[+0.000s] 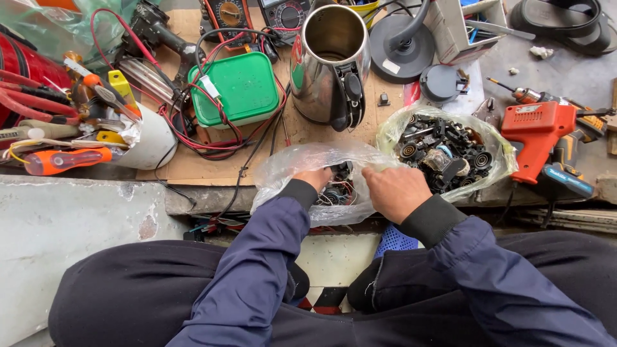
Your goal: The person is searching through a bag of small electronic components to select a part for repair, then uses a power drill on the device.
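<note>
We hold the clear plastic bag (321, 168) of small wired parts just in front of the steel kettle (331, 61). Our left hand (315, 178) reaches inside, its grip hidden, so we cannot tell. Our right hand (393, 191) pinches the bag's rim, keeping the mouth open for access.

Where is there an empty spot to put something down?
Bare cardboard shows between the green box and the clear bag both hands dig in. The grey slab at left is bare too. Tools crowd the white tub; parts fill the second bag.
</note>
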